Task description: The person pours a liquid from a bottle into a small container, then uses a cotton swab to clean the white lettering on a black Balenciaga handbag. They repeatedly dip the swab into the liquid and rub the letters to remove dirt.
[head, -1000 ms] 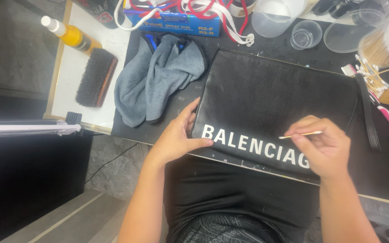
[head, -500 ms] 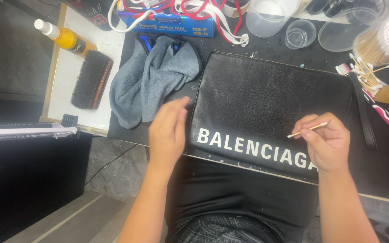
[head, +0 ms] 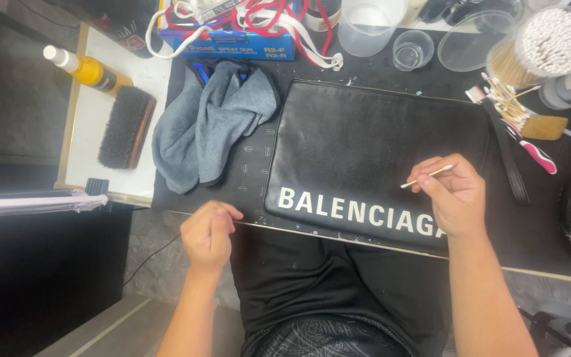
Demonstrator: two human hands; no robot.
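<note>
A flat black leather pouch [head: 378, 145] with white lettering along its near edge lies on the dark work mat. My right hand [head: 452, 195] rests on the pouch's lower right corner and pinches a thin cotton swab [head: 425, 176] whose tip points left over the leather. My left hand [head: 207, 235] hangs loosely curled at the table's front edge, left of the pouch, touching nothing and holding nothing.
A grey cloth [head: 209, 122] lies left of the pouch. Further left, a shoe brush [head: 124, 127] and an orange bottle [head: 90, 71] rest on a white board. Behind the pouch: plastic cups [head: 368, 25], a swab jar [head: 542, 49], a toothbrush [head: 530, 147].
My left hand has come off the pouch's left edge and pulled back left to the table's front edge, fingers curling. My right hand keeps the swab in nearly the same spot.
</note>
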